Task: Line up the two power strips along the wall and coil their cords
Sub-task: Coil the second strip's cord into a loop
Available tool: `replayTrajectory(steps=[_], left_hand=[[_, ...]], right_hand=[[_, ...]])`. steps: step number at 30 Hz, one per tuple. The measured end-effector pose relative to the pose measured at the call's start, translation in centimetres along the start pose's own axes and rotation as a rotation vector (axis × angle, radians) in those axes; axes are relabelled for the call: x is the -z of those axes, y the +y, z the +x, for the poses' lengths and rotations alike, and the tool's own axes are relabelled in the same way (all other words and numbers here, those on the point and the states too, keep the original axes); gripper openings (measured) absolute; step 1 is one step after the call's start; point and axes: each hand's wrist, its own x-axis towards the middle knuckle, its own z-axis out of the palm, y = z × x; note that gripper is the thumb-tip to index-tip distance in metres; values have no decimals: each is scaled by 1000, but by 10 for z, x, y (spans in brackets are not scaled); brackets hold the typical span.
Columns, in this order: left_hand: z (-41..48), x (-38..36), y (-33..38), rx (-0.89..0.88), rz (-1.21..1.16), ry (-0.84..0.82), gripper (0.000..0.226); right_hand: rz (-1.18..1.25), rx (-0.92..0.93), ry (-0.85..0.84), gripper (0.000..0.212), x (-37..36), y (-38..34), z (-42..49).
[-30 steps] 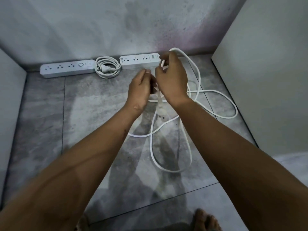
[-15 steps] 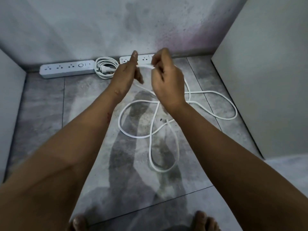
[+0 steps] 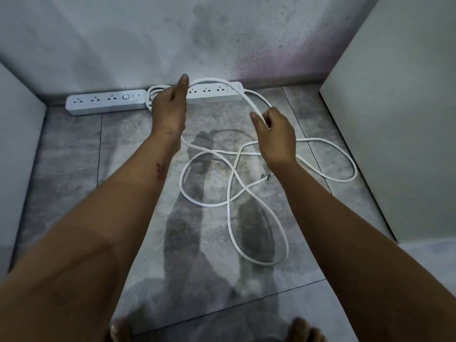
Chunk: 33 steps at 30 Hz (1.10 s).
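Two white power strips lie end to end along the wall base: the left strip (image 3: 106, 101) and the right strip (image 3: 214, 93). Between them sits a small coiled cord (image 3: 152, 95), partly hidden behind my left hand (image 3: 170, 112). The right strip's long white cord (image 3: 232, 183) sprawls in loose loops on the floor, its plug (image 3: 266, 177) near my right wrist. A stretch of that cord arcs in the air between my hands. My left hand holds one end of the arc near its thumb. My right hand (image 3: 275, 134) pinches the cord with curled fingers.
The grey tiled floor (image 3: 69, 169) is bounded by the stained back wall (image 3: 172, 40), a pale panel on the left (image 3: 17, 134) and a pale panel on the right (image 3: 407, 119). My bare toes (image 3: 303, 329) show at the bottom edge.
My hands have drawn apart, the right one moving right and down, the left staying near the wall. The cord now spans between them in a raised arc, and the floor loops have shifted.
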Motion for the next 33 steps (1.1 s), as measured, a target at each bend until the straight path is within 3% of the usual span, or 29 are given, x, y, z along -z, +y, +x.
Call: replayTrajectory(steps=[6,11,15,18,21,26,29,33], left_hand=[[1,1,-8,131,-173,-76,40],[-3,-3,-16,119,-102,-189,44],[-2,0,-32,100,-19,-244,44],[-8,4,-52,161,-74,-296,44],[-17,-1,-58,203,-195,-391,42],[-29,-22,-43,312,-397,-500,35],[-31,-29,-38,391,-521,-491,34],[-27,-32,-33,433,-556,-452,27]], right_hand=[[-210,51,92,34,2,3,5],[259,-50,179,29,0,-17,9],[583,-237,220,28,-5,-29,14],[772,-393,227,33,-5,-29,22],[879,-492,184,25,-7,-29,19],[921,-565,25,5,-26,-27,1],[902,-574,-51,11,-34,-25,-9],[682,-557,-135,18,-38,-23,-19]])
